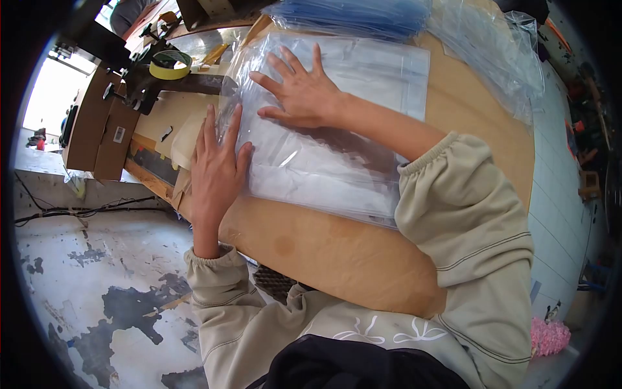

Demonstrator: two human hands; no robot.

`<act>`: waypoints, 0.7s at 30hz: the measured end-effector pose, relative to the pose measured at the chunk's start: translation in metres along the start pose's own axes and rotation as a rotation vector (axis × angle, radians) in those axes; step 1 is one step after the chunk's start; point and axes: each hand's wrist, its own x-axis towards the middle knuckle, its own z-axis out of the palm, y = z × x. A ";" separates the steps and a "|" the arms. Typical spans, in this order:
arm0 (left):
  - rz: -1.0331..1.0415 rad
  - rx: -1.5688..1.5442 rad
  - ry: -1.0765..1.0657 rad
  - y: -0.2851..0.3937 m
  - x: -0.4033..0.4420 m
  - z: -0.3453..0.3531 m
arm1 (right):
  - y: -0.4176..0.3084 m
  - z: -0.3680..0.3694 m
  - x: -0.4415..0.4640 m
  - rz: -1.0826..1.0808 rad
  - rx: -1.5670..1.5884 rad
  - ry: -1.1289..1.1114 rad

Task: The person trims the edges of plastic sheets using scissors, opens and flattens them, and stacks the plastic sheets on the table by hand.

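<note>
A stack of clear plastic sheets or bags (324, 175) lies on the brown-covered table (324, 249). My right hand (303, 94) rests flat on its upper part with the fingers spread, holding nothing. At the left edge of the stack, my left hand (219, 162) has its fingers stretched out and the thumb near the plastic. A dark machine arm (201, 84) reaches toward the stack's upper left side. On that machine hangs a roll of yellow tape (170, 65).
Bluish plastic sheets (353, 16) are piled at the table's far edge, with loose clear plastic (492, 52) at the far right. Cardboard boxes (107, 123) stand at the left. A pink fluffy thing (549, 337) is at the lower right.
</note>
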 end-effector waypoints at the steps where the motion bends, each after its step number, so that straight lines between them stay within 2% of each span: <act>1: -0.004 0.011 -0.014 0.002 0.000 -0.001 | -0.001 -0.014 0.008 -0.024 -0.088 -0.023; 2: -0.011 0.023 -0.026 0.004 -0.002 -0.001 | -0.002 -0.021 0.016 -0.052 -0.176 -0.046; 5: 0.024 0.083 -0.070 0.009 -0.002 -0.004 | 0.011 0.005 0.048 -0.227 0.081 0.260; 6: 0.030 0.167 -0.073 0.012 -0.001 -0.005 | 0.013 0.014 0.052 -0.244 0.124 0.254; 8: 0.046 0.337 -0.088 0.018 -0.001 -0.008 | 0.013 0.033 0.035 -0.143 0.168 0.187; 11: 0.056 0.425 -0.131 0.023 0.000 -0.007 | 0.013 0.042 0.027 -0.070 0.150 0.111; 14: -0.031 0.059 -0.102 0.015 -0.001 0.000 | 0.013 0.040 0.028 -0.043 0.102 0.009; 19: -0.046 0.041 -0.038 0.002 -0.005 0.010 | 0.010 0.005 0.046 0.016 0.093 -0.296; 21: -0.047 0.035 -0.047 0.000 -0.004 0.007 | 0.007 0.012 0.051 0.042 0.031 -0.202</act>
